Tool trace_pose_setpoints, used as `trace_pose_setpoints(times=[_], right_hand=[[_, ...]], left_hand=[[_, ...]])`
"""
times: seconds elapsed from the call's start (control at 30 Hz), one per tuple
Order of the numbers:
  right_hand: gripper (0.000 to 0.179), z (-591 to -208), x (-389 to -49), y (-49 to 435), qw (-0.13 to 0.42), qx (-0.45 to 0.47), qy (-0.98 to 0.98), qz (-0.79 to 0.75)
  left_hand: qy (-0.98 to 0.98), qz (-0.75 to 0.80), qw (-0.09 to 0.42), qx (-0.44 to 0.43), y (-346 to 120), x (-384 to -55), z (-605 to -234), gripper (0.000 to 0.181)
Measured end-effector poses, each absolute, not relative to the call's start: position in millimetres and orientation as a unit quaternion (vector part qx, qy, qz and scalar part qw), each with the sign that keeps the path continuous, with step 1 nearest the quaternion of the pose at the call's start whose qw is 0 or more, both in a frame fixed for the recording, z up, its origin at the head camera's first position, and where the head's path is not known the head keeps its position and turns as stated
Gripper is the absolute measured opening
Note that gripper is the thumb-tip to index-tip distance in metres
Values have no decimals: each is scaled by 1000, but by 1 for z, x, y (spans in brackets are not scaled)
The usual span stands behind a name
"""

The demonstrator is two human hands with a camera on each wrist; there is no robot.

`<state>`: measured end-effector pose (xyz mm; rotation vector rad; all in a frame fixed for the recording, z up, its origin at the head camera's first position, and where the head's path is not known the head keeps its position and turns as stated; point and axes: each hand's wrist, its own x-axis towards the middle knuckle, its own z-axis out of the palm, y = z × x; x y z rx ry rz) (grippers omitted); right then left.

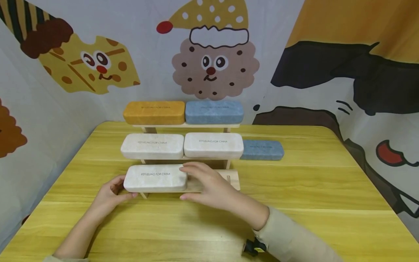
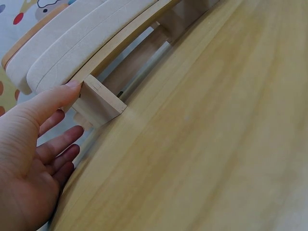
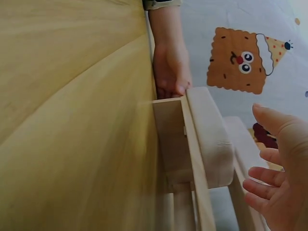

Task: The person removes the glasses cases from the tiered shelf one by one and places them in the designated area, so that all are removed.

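Observation:
A cream glasses case printed "REFUELING FOR CHINA" lies on the left of the lowest tier of a wooden three-tier stand. At the stand's left end is my left hand; its thumb touches the board's edge in the left wrist view, with the other fingers loosely bent beside the support. My right hand is spread near that case's right end, fingers above and thumb in front. In the right wrist view the right hand stands apart from the case, holding nothing.
On the middle tier lie two cream cases. The top tier bears an orange case and a blue case. Another blue case lies right of the stand on the wooden table. A cartoon-printed cloth hangs behind.

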<state>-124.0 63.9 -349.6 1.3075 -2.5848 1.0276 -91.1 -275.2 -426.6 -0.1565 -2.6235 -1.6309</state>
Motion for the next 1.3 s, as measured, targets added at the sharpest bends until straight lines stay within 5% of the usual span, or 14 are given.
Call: trace_pose_setpoints(times=[0.7,1.3], right_hand=[[76,-373,-139,37,-7,397,-871,289],[73,-379,-138,23,13,380,-872,309]], left_hand=[[-846,-530,22,-53,-275,-92,-426,52],[-849,-525,21,-50,-274,-91,-425,51]])
